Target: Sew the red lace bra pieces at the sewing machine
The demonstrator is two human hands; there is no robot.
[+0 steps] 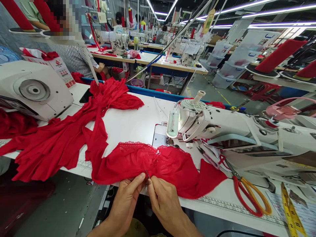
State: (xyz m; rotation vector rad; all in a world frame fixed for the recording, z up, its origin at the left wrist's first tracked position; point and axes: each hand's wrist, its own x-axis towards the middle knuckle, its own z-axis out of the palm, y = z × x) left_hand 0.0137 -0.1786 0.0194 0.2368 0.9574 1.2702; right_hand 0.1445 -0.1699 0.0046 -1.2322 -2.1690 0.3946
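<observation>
A red lace-trimmed garment piece (172,164) lies spread on the sewing table before me, its scalloped edge beside the sewing machine's needle plate (160,135). My left hand (128,197) pinches the near edge of the cloth between thumb and fingers. Beside it, my right hand (164,196) is closed around a thin dark pointed tool (147,174), whose tip rests at the red cloth; its kind is hard to make out. On the left the garment meets a long heap of red fabric strips (56,141).
Large scissors (249,194) with red and orange handles and a yellow tape measure (291,210) lie to the right. The white sewing machine (197,118) stands ahead right, another machine head (34,89) at left. A person in a striped top (74,56) sits beyond.
</observation>
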